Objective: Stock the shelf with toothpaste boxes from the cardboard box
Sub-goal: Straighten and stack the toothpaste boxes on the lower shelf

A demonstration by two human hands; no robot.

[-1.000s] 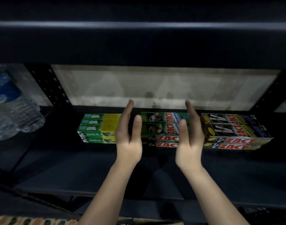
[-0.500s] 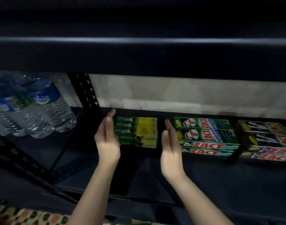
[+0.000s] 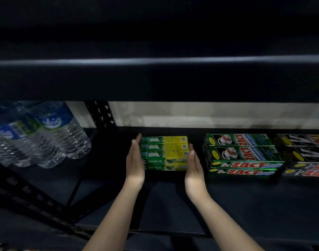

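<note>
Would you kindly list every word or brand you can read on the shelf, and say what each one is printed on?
"DARLIE": front faces of the green and yellow toothpaste boxes, once on each of the two layers.
"ZACT": green toothpaste boxes, on tops and red front bands.
"ZACT", cut off at the frame edge: black toothpaste boxes.
Blue labels of the water bottles: white script, too blurred to read.
Smaller print and codes on all boxes: too small to read.
</note>
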